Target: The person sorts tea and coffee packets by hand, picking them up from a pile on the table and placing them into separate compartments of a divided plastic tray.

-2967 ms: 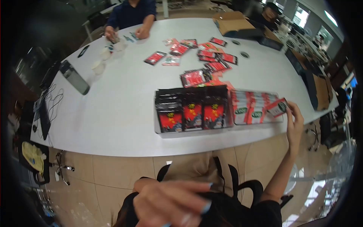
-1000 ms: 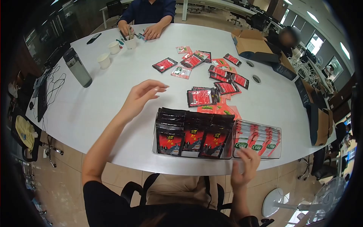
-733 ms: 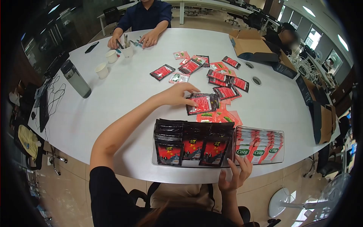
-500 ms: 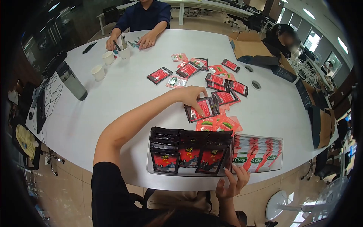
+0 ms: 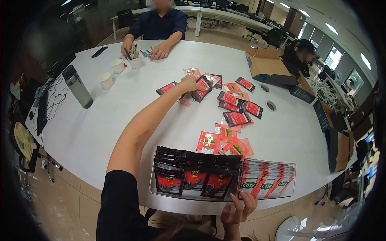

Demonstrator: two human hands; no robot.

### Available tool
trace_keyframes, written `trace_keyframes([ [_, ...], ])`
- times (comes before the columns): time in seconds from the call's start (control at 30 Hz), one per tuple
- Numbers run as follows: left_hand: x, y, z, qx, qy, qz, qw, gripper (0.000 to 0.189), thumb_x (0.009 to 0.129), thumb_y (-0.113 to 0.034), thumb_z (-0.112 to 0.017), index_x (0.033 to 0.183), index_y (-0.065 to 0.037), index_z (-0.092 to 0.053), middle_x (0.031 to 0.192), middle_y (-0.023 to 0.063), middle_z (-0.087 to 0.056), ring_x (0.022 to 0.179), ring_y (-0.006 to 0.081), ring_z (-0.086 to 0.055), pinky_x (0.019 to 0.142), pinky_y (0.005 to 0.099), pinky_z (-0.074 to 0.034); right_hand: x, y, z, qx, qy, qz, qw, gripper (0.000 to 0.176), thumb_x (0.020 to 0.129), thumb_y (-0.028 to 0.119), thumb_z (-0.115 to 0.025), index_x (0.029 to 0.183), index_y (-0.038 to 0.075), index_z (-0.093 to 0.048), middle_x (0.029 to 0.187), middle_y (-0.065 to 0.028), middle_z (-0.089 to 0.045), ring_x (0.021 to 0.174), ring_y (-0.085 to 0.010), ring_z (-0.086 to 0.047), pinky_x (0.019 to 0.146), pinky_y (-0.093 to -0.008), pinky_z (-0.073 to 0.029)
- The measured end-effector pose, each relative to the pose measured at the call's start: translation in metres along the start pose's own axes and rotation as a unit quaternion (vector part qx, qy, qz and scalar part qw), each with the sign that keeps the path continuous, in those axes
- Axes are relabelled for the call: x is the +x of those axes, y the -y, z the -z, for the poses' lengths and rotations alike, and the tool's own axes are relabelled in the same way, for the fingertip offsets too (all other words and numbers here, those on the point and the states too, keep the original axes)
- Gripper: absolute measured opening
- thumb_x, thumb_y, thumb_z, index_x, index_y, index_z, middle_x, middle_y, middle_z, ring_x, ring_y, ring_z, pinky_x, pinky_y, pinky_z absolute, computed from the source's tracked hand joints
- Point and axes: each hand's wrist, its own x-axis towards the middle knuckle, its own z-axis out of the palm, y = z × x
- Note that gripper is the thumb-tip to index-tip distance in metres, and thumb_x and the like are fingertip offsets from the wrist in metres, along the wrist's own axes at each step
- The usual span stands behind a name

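Gripping a black-and-red sachet (image 5: 200,95), the person's left hand (image 5: 190,84) is over the far half of the white table (image 5: 108,128). The thumb lies across the sachet's face; the fingertips behind it are hidden. The number of sachets held cannot be told.

The right hand (image 5: 241,209) is at the near edge, fingers apart and slightly bent, tips against the front walls where two clear trays meet. The left tray (image 5: 152,185) holds upright black packets (image 5: 196,176) in three columns; the right tray (image 5: 294,178) holds three rows of Cozy sachets (image 5: 266,186).

Loose pink sachets (image 5: 208,141) lie just beyond the trays. Farther toward the right edge is a pile of black-and-red packs (image 5: 236,119).

Along the left edge stands a bottle (image 5: 78,87), with paper cups (image 5: 105,81) nearby. At the far edge, a co-worker's hand (image 5: 161,51) rests on the tabletop. Opened cardboard boxes (image 5: 269,66) line the right edge.
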Motion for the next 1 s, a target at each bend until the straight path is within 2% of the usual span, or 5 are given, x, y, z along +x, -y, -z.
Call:
trace_keyframes([
  [0.33,-0.017,-0.016,-0.002,0.132,-0.109,-0.068,0.983,0.062,0.058,-0.046,-0.085,0.098,-0.001,-0.070,0.099,0.0188,-0.067,0.092,0.0302,-0.064,0.080,0.0368,-0.051,0.001,0.002,0.001,0.011,0.002,-0.002,1.000,0.023,0.083,0.019,-0.054,0.100,0.009,-0.065,0.114,-0.0119,-0.059,0.109,-0.0317,-0.052,0.101,-0.0497,-0.033],
  [0.57,-0.115,-0.054,0.042,-0.141,-0.164,-0.190,0.958,0.035,0.071,-0.025,-0.080,0.089,0.004,-0.069,0.083,0.0136,-0.063,0.077,0.0269,-0.060,0.067,0.0320,-0.047,0.009,0.004,0.010,0.098,-0.011,-0.032,0.995,0.023,0.082,0.016,-0.061,0.103,0.012,-0.067,0.114,-0.0105,-0.060,0.108,-0.0297,-0.055,0.100,-0.0475,-0.034],
  [0.8,-0.317,-0.079,0.069,0.126,-0.309,-0.518,0.788,0.012,0.067,-0.001,-0.068,0.079,-0.001,-0.066,0.105,0.0057,-0.068,0.090,0.0239,-0.064,0.072,0.0326,-0.047,0.057,0.022,0.039,0.340,-0.031,-0.032,0.939,0.035,0.087,0.018,-0.057,0.117,-0.001,-0.056,0.113,-0.0165,-0.060,0.095,-0.0260,-0.058,0.085,-0.0344,-0.045],
  [0.9,-0.387,-0.071,0.050,0.247,-0.282,-0.567,0.733,0.010,0.070,-0.005,-0.066,0.079,-0.006,-0.067,0.110,0.0014,-0.068,0.098,0.0206,-0.064,0.075,0.0302,-0.046,0.083,0.048,0.049,0.617,0.142,-0.202,0.747,0.046,0.087,0.018,-0.062,0.127,-0.001,-0.050,0.109,-0.0125,-0.060,0.086,-0.0138,-0.057,0.075,-0.0255,-0.046],
  [1.0,-0.421,-0.061,0.023,0.298,-0.264,-0.605,0.690,0.011,0.077,-0.015,-0.059,0.082,-0.011,-0.068,0.110,-0.0020,-0.068,0.101,0.0170,-0.063,0.077,0.0295,-0.046,0.086,0.072,0.034,0.631,0.320,-0.251,0.660,0.061,0.079,0.001,-0.072,0.134,0.001,-0.046,0.097,-0.0020,-0.057,0.073,-0.0021,-0.052,0.062,-0.0155,-0.042],
])
